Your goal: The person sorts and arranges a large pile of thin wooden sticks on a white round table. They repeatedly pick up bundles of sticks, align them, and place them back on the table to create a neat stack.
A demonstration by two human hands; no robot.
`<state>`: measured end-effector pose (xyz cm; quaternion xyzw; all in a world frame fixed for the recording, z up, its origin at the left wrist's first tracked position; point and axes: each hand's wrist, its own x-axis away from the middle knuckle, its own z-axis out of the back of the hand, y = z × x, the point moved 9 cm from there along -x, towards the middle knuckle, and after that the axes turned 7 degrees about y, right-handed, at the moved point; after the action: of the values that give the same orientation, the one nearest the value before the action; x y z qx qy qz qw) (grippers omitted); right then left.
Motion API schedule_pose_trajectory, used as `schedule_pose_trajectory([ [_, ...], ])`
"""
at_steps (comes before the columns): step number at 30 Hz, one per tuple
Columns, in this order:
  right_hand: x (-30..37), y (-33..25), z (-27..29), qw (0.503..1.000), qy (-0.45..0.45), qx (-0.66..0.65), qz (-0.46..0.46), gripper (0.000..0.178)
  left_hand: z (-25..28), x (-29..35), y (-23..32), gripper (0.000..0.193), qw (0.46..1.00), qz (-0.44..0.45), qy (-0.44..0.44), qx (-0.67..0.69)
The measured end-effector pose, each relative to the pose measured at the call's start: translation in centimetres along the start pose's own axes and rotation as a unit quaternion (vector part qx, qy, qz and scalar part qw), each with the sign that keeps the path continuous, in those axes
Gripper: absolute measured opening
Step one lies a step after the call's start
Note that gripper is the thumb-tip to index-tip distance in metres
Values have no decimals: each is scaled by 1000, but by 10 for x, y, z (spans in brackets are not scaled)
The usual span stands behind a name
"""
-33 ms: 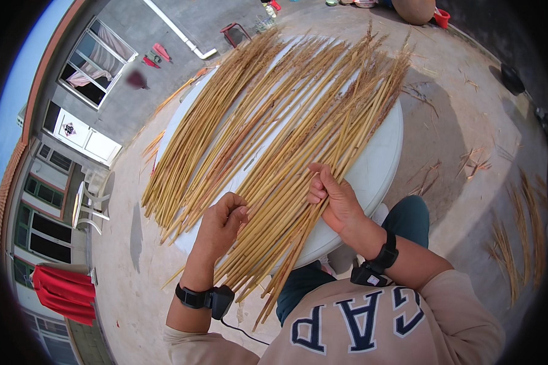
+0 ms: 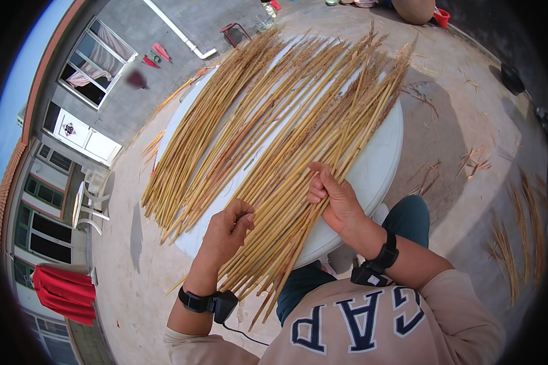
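Note:
Long straw-coloured reed stalks [image 2: 286, 201] with feathery brown tops lie in several rows across a round white table [image 2: 386, 152]. Their cut ends point toward me, and the nearest row overhangs the table's near edge. My right hand [image 2: 337, 201] is closed at the right side of this row, fingers curled around stalks there and thumb up. At the row's left side, my left hand [image 2: 227, 230] has its fingers bent in and thumb pressed to them. Whatever sits in that pinch, if anything, is hidden. Black bands with small boxes circle both wrists.
More stalks [image 2: 517, 237] lie on the concrete floor at the right, with broken bits [image 2: 475, 163] nearby. A white chair [image 2: 90, 204] stands left of the table. Red cloth [image 2: 64, 293] hangs at the lower left. My knee [image 2: 408, 219] is beside the table's near right edge.
My left hand has shifted slightly right and away from its forearm's side, along the row's edge. Some stalk ends have shifted slightly. My right hand stays in place.

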<state>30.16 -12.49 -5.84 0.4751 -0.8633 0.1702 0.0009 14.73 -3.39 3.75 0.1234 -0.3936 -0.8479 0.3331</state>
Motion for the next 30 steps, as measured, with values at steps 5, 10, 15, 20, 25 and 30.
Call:
schedule_pose_trajectory([
  [5, 1, 2, 0, 999, 6, 38, -11, 23, -34, 23, -15, 10, 997, 19, -77, 1],
  [10, 2, 1, 4, 998, 6, 66, -6, 23, -25, 6, -17, 15, 997, -20, -70, 2],
  [15, 1, -2, 2, 997, 12, 76, 23, 27, 35, -52, -30, 32, 983, -123, 85, -110],
  [20, -1, 1, 0, 998, 12, 58, 17, 28, 57, -104, -102, 67, 950, -81, 80, -292],
  [25, -3, 2, 5, 999, 9, 49, 6, 28, 30, -101, -132, 80, 929, -77, 31, -360],
  [30, -2, -1, 6, 999, 1, 42, 17, 27, 17, -71, -71, 75, 934, -47, 40, -351],
])
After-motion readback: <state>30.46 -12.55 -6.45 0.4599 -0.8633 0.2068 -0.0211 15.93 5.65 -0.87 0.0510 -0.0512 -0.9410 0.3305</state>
